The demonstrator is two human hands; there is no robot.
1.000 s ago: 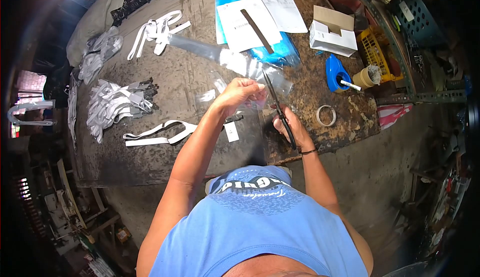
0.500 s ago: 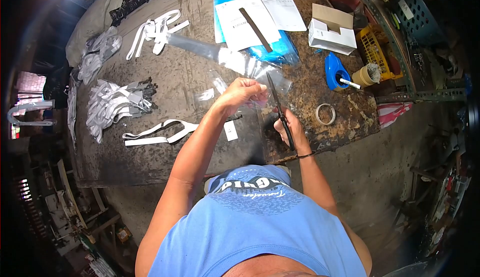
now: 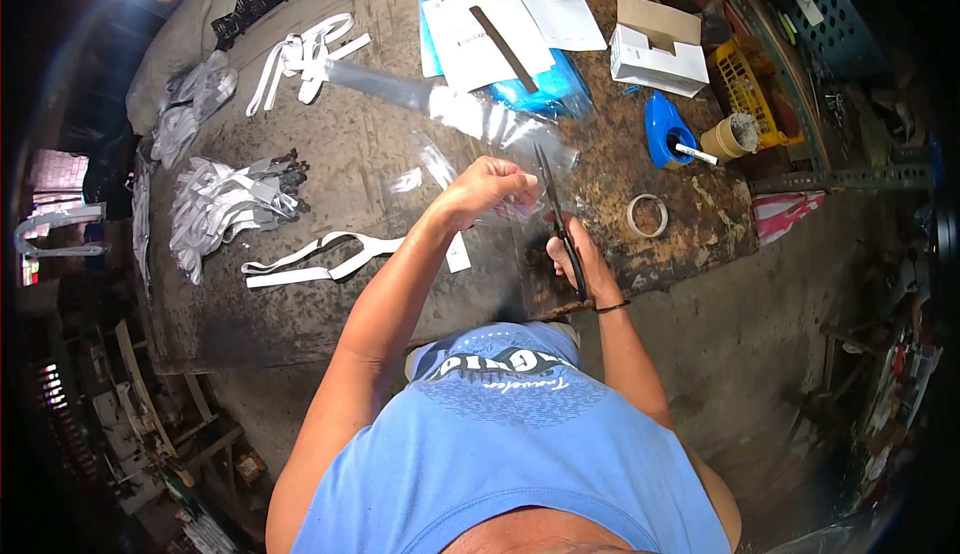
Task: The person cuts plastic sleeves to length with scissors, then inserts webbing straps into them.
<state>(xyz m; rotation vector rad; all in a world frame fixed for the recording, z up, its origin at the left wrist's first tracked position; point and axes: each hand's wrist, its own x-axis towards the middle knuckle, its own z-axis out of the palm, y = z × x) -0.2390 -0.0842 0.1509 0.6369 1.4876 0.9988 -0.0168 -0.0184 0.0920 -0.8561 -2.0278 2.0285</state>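
Observation:
My right hand (image 3: 582,256) is closed round the handles of black scissors (image 3: 557,209), whose blades point away from me and stand slightly apart. In front of the blades, my left hand (image 3: 490,192) pinches a small piece of clear plastic film (image 3: 522,208) between thumb and fingers. The film is hard to make out against the table. Beyond both hands lies a long clear plastic sleeve (image 3: 400,94). A white strap (image 3: 345,257) in a loop lies left of my left forearm, and a white tag (image 3: 458,253) is beside that forearm.
Bundled white straps (image 3: 225,214) lie at the left, with another strap coil (image 3: 305,59) farther back. Papers (image 3: 490,39) rest on blue plastic (image 3: 565,89). To the right are an opened white box (image 3: 660,62), a blue tape dispenser (image 3: 665,132), a cup (image 3: 730,136) and a tape roll (image 3: 648,216).
The camera view has shifted slightly. The scissor blades look a little farther apart at their tips, while both hands stay nearly where they were.

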